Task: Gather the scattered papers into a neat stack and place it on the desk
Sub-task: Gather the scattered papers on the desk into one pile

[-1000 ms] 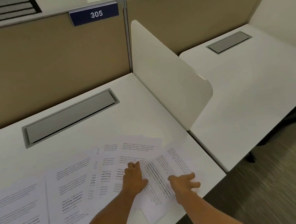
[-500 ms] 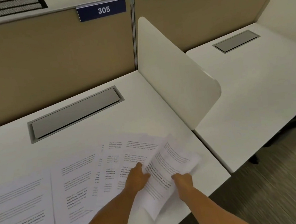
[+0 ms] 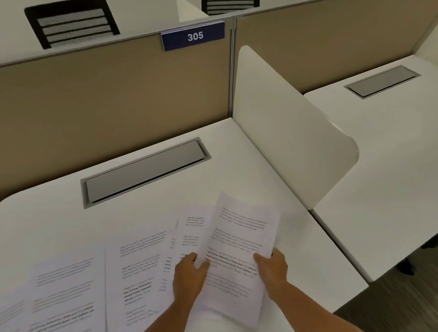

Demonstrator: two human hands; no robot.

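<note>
Printed white papers (image 3: 139, 271) lie spread over the near half of the white desk (image 3: 163, 212), reaching to the left edge of view. One printed sheet (image 3: 241, 239) is raised off the desk at the right end of the spread, tilted with its far end up. My right hand (image 3: 273, 267) grips that sheet's right edge. My left hand (image 3: 190, 275) pinches its left edge, just above the flat papers. Several sheets overlap under and left of my left hand.
A grey cable hatch (image 3: 145, 173) is set into the desk behind the papers. A white rounded divider (image 3: 290, 136) stands along the desk's right side, with a second desk (image 3: 401, 160) beyond it. A tan partition (image 3: 98, 105) labelled 305 closes the back.
The rightmost sheet went from lying flat under my hands to being lifted and tilted up. My right hand closed on its right edge and my left hand took its left edge.
</note>
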